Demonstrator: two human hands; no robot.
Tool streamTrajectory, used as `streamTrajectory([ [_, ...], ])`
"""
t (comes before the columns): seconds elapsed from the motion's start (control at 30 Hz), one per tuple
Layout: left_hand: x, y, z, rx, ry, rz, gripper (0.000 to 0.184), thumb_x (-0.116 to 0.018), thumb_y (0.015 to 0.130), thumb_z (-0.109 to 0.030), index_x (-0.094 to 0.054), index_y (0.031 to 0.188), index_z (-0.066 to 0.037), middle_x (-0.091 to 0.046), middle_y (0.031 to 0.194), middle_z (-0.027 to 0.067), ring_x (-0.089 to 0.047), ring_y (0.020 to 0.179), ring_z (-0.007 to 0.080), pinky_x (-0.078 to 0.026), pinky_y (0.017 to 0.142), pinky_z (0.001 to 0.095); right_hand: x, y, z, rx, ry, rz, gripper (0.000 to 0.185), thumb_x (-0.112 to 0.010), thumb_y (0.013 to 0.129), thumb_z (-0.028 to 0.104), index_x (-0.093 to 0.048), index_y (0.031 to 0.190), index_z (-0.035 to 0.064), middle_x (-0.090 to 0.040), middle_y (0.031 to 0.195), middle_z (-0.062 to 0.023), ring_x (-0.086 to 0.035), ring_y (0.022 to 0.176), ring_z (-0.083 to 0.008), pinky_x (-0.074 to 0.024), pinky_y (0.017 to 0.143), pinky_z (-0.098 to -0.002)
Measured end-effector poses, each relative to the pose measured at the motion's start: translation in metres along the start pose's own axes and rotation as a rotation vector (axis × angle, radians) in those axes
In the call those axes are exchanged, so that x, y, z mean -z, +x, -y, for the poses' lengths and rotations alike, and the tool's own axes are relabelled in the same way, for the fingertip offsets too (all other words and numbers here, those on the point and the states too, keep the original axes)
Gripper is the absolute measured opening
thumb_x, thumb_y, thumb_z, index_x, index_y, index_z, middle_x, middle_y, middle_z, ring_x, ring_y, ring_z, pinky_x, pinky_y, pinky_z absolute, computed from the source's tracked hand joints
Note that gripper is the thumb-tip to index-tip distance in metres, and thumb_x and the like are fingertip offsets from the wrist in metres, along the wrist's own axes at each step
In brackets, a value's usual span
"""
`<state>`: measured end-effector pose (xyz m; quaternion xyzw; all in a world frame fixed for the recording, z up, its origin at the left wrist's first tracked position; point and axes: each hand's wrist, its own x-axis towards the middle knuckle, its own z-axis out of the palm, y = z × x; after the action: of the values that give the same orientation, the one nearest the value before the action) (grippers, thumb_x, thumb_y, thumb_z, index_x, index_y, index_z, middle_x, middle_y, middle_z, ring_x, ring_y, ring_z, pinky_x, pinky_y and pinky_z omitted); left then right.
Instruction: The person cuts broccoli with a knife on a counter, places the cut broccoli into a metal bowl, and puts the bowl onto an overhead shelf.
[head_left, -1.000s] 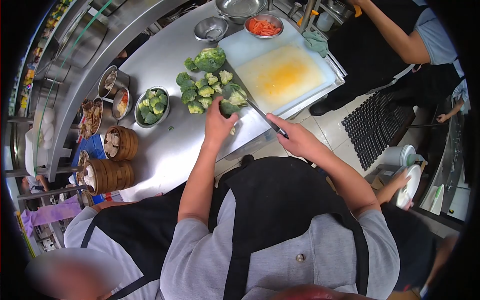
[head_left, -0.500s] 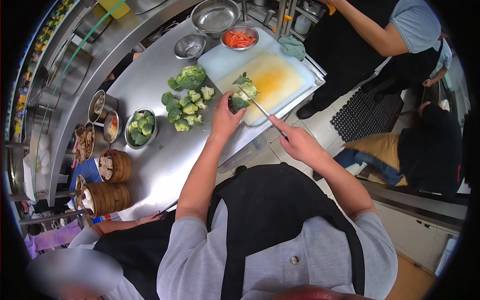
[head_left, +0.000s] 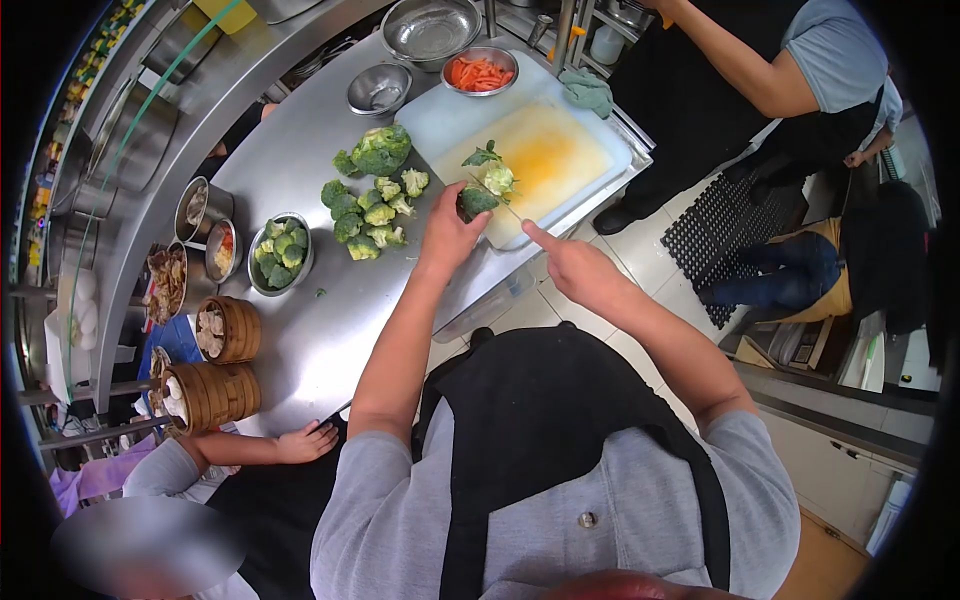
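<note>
Taking the broccoli (head_left: 497, 180) on the cutting board (head_left: 455, 132) as centre, we note the left hand (head_left: 450, 235) at 7 o'clock, holding it, and the right hand (head_left: 585, 270) at 4, gripping a knife (head_left: 512, 209), blade against the broccoli. We log loose florets (head_left: 378, 213) near 9 and a metal bowl (head_left: 482, 93) of orange strips (head_left: 478, 74) at 12.

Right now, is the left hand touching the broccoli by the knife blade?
Touching: the head view shows the left hand curled against the broccoli, gripping its dark-green crown.

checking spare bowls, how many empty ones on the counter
2 visible: large bowl at the far end, smaller bowl nearer the broccoli head; more may be nested underneath.
</note>
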<state>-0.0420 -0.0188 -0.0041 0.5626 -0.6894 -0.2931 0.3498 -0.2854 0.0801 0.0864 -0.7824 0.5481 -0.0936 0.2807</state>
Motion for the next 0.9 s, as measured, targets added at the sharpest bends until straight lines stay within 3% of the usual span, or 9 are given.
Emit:
streamTrajectory([
  [0.13,0.003,0.001,-0.006,-0.053,0.071,-0.023,0.07,-0.088,0.086,-0.026,-0.057,0.143,0.0,-0.074,0.117,0.0209,-0.073,0.106,0.0334,-0.058,0.094,0.0418,-0.019,0.037,-0.006,0.016,0.021,-0.042,0.072,-0.058,0.094,0.001,-0.041,0.164,0.0085,-0.069,0.082,-0.027,-0.07,0.081,-0.0456,-0.0561,0.075,-0.0555],
  [0.2,0.005,0.004,-0.008,0.076,-0.013,0.044,0.07,-0.086,0.085,-0.025,-0.056,0.142,0.001,-0.069,0.127,0.0285,-0.069,0.115,0.042,-0.056,0.1,0.0459,-0.021,0.046,-0.005,0.027,0.005,-0.059,0.072,-0.059,0.093,0.0,-0.042,0.163,0.0082,-0.071,0.087,-0.0278,-0.071,0.085,-0.0468,-0.0572,0.077,-0.0568],
  [0.43,0.006,0.0,-0.002,0.052,-0.101,-0.006,0.066,-0.083,0.086,-0.019,-0.056,0.142,0.001,-0.07,0.127,0.0237,-0.071,0.113,0.0366,-0.057,0.1,0.0451,-0.03,0.07,-0.008,0.022,-0.103,-0.067,0.073,-0.057,0.091,-0.001,-0.043,0.163,0.0094,-0.073,0.089,-0.0247,-0.073,0.088,-0.0434,-0.0581,0.078,-0.0551],
  [0.5,0.011,-0.002,0.002,0.277,-0.701,-0.092,0.051,-0.07,0.093,-0.013,-0.058,0.14,0.002,-0.069,0.133,0.0148,-0.067,0.121,0.0324,-0.053,0.106,0.0417,-0.025,0.066,-0.002,-0.001,-0.138,-0.033,0.074,-0.057,0.091,-0.001,-0.043,0.163,0.0098,-0.072,0.088,-0.0236,-0.073,0.087,-0.0425,-0.0582,0.077,-0.0544],
  [0.53,0.018,-0.002,0.006,0.275,-0.704,-0.104,0.051,-0.07,0.093,-0.013,-0.058,0.14,0.002,-0.069,0.133,0.0148,-0.067,0.121,0.0324,-0.053,0.106,0.0417,-0.021,0.059,-0.005,0.05,-0.116,-0.059,0.076,-0.058,0.092,0.001,-0.04,0.165,0.0133,-0.072,0.086,-0.0221,-0.072,0.084,-0.0422,-0.0576,0.076,-0.054],
  [0.6,0.036,-0.012,0.018,0.332,-1.499,0.003,0.047,-0.059,0.093,-0.01,-0.058,0.138,0.002,-0.066,0.136,0.0139,-0.062,0.126,0.0332,-0.049,0.112,0.0463,-0.005,0.052,-0.006,0.121,-0.095,-0.062,0.078,-0.058,0.093,0.003,-0.038,0.166,0.0168,-0.072,0.085,-0.0207,-0.072,0.08,-0.0419,-0.0569,0.074,-0.0536],
  [0.67,0.059,-0.019,-0.002,0.346,-1.556,-0.045,0.047,-0.054,0.094,-0.009,-0.057,0.139,0.0,-0.066,0.133,0.0174,-0.062,0.123,0.033,-0.05,0.11,0.0479,0.022,0.053,-0.002,-0.055,-0.223,-0.037,0.076,-0.057,0.093,0.002,-0.042,0.165,0.0228,-0.072,0.085,-0.0178,-0.071,0.078,-0.0405,-0.0582,0.073,-0.0529],
  [0.73,0.069,-0.026,-0.004,0.356,-1.639,0.062,0.049,-0.056,0.093,-0.009,-0.054,0.141,0.001,-0.063,0.136,0.0198,-0.061,0.124,0.0359,-0.049,0.111,0.048,0.034,0.081,-0.026,-0.122,-0.402,-0.124,0.076,-0.055,0.095,0.004,-0.041,0.165,0.0277,-0.073,0.088,-0.0159,-0.072,0.077,-0.0387,-0.0586,0.072,-0.0527],
  [0.9,0.08,-0.033,-0.01,0.393,-1.551,0.026,0.053,-0.057,0.093,-0.01,-0.051,0.144,0.002,-0.062,0.135,0.0205,-0.062,0.124,0.0376,-0.048,0.113,0.0498,0.026,0.149,-0.091,0.002,-0.516,-0.148,0.069,-0.055,0.096,0.006,-0.045,0.162,0.0247,-0.075,0.093,-0.0157,-0.074,0.08,-0.0369,-0.0588,0.074,-0.0523],
])
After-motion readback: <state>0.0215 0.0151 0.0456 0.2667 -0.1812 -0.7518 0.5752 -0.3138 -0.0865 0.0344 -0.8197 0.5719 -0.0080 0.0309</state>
